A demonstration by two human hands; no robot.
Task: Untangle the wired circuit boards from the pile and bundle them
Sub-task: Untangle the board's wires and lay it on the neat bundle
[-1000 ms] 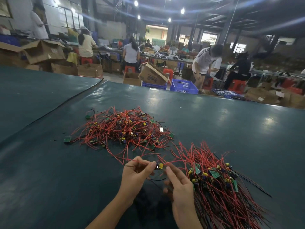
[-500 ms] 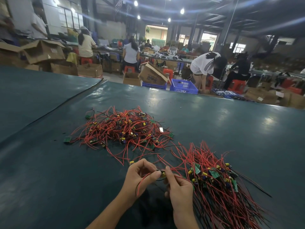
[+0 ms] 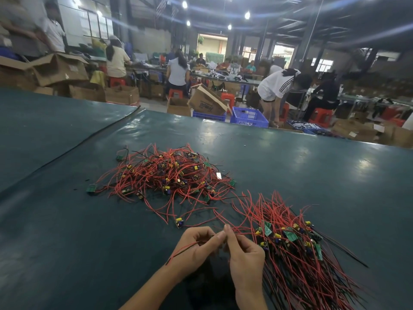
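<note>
Since half a second ago, the loop under my left hand has straightened into a tail, and the yellow part that showed between my fingertips is now hidden. Left fingers pinch a red-and-black lead. Its free end trails down-left, over the tabletop. Right hand sits just beside the left, fingers curled and pinching the same lead where the fingertips meet.

The tangled pile lies further out, centre-left: red leads looping every way, with small green boards carrying yellow and blue parts mixed through. The bundle lies just right of my right hand, with leads roughly parallel, boards clustered mid-length and black leads fanning out to the right. One loose board lies on the tabletop between pile and hands.
</note>
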